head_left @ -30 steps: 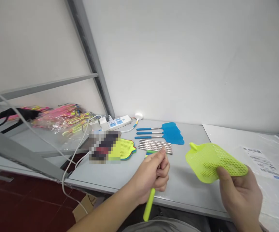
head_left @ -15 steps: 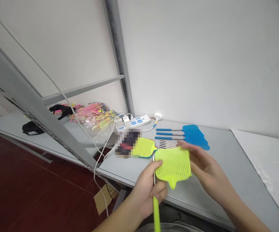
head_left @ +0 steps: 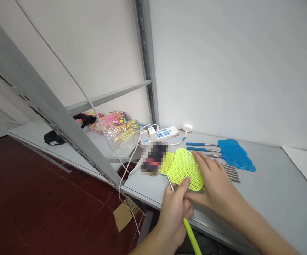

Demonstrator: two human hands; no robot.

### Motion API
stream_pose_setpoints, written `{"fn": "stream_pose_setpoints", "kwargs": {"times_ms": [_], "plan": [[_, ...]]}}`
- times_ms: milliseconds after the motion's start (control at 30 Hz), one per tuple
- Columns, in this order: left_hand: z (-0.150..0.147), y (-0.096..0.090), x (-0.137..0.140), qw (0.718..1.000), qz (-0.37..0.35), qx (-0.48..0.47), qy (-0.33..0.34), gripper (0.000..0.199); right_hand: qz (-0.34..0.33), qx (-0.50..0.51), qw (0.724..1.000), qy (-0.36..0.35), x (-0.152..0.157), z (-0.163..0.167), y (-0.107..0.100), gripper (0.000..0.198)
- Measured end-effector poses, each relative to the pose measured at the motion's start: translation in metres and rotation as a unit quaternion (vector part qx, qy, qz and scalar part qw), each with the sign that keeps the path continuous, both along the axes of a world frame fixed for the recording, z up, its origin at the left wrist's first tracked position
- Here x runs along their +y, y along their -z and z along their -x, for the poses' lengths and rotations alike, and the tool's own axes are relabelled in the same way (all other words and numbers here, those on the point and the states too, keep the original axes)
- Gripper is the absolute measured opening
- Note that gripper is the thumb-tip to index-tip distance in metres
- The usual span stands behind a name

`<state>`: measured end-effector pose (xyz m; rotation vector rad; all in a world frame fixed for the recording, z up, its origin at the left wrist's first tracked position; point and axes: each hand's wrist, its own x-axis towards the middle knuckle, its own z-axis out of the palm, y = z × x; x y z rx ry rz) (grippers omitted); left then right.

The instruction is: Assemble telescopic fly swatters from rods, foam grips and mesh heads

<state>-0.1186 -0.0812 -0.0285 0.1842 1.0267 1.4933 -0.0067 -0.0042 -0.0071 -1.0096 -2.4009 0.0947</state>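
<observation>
My left hand [head_left: 176,212] is closed around a thin metal rod [head_left: 171,185] with a long yellow-green handle [head_left: 192,235] that slants down toward me. Its thumb lies at the lower edge of a yellow-green perforated fly swatter head [head_left: 185,168]. From the right, my right hand [head_left: 217,184] grips that head, fingers behind the upper edge and thumb below. The head's neck is hidden, so I cannot tell whether it meets the rod. Behind it on the table lies another yellow-green swatter head [head_left: 168,161]. Blue fly swatters [head_left: 234,154] and several metal rods [head_left: 231,173] lie beyond my right hand.
A white power strip [head_left: 166,133] with plugs and cables sits at the back of the grey table [head_left: 270,198]. A metal shelf post [head_left: 60,124] rises at left. Bagged colourful items [head_left: 116,125] lie behind it. A pixelated object [head_left: 153,159] is near the strip. Cardboard [head_left: 123,216] lies on the floor.
The swatter head has been turned, so its narrow neck no longer points down in sight. My right hand has closed in on its right side. The view has swung left.
</observation>
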Motion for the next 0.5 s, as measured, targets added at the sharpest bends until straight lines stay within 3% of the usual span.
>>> {"fn": "stream_pose_setpoints", "kwargs": {"times_ms": [67,167,300,500], "plan": [[0.004,0.003,-0.001,0.999,0.016,-0.033,-0.016,0.041,0.011,-0.011,1.0,0.0,0.005,0.005,0.0,0.086],[0.015,0.005,-0.004,0.992,0.021,-0.082,-0.095,0.04,0.05,-0.033,0.998,-0.007,0.018,0.012,0.003,0.089],[0.033,0.008,-0.005,0.975,-0.034,-0.097,-0.198,0.029,0.111,-0.077,0.99,-0.03,0.039,0.024,0.011,0.094],[0.042,0.015,-0.001,0.965,-0.072,-0.112,-0.224,0.031,0.11,-0.129,0.985,-0.039,0.052,0.048,0.015,0.097]]}}
